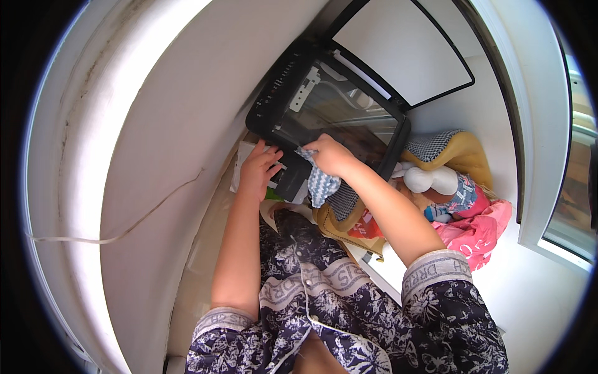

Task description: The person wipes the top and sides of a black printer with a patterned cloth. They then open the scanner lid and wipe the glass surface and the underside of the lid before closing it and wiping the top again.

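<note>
A black flatbed printer-scanner [254, 119] stands before me with its lid [406, 42] raised. Through its scanner glass [345, 121] the scan bar and a ribbon cable show. My right hand [331, 156] grips a blue-and-white zigzag-patterned cloth [322, 184] at the front edge of the glass, and the rest of the cloth hangs down. To its left, my left hand [260, 170] is spread against the printer's front, below the button panel [275, 86], holding nothing. Whether all its fingertips touch the casing is hard to tell.
Right of the printer are a yellow, houndstooth-lined seat or cushion [472, 149], a white-headed soft toy [430, 180] and a pink bag [481, 233]. A thin cable [140, 229] runs along the left wall. A window [570, 196] is at far right.
</note>
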The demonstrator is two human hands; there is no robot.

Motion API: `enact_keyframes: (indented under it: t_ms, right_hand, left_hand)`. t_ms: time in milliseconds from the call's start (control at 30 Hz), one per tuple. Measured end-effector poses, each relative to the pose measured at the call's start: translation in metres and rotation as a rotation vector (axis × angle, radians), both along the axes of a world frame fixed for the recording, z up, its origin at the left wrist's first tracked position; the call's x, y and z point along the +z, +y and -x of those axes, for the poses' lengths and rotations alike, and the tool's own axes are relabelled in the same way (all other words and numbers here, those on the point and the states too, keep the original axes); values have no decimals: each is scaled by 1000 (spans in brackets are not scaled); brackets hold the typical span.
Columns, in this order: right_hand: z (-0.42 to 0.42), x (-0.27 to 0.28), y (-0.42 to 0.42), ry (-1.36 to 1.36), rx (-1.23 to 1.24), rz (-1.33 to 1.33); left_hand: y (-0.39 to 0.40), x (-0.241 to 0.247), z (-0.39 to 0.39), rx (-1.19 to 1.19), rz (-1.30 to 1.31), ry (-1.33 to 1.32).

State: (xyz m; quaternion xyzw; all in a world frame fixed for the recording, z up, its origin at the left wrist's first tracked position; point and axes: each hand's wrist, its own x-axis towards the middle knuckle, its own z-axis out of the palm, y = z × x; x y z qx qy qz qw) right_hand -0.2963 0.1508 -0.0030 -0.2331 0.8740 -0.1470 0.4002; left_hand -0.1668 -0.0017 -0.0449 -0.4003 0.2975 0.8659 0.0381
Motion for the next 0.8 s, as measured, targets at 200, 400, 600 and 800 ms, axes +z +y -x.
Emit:
enact_keyframes:
  t_ms: [200, 400, 600, 800]
  right_hand:
    - [-22, -9, 79, 21, -111, 45]
    - [-36, -13, 69, 114, -312, 310]
    - [-58, 4, 14, 199, -357, 141]
    - [-48, 4, 78, 157, -280, -60]
  left_hand:
    - [0, -2, -2, 16, -6, 7]
    - [3, -1, -5, 29, 19, 46]
    - [37, -1, -1, -38, -59, 17]
    - [46, 1, 4, -9, -1, 54]
